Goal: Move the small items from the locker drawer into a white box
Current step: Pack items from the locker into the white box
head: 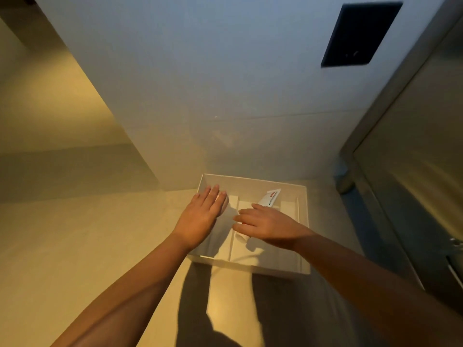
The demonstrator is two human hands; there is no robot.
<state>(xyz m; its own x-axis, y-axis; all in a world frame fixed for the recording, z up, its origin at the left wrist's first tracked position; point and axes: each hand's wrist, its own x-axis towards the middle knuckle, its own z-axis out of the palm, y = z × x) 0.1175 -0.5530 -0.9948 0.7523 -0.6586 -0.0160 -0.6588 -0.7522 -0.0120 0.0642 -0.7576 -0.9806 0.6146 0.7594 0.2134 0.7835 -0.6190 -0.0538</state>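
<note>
Beige surface and white wall frame the divided white cardboard box. The left hand lies flat, grip apart, on a rounded white item at the box's left, likely settling it. The right hand hovers over the middle, its grip impossible to read. A white printed tube leans inside.

Box white inside and out. Tube white, red stripe, dark print. Wall panel black. Wall pale grey-white. Floor warm beige. Door grey.
</note>
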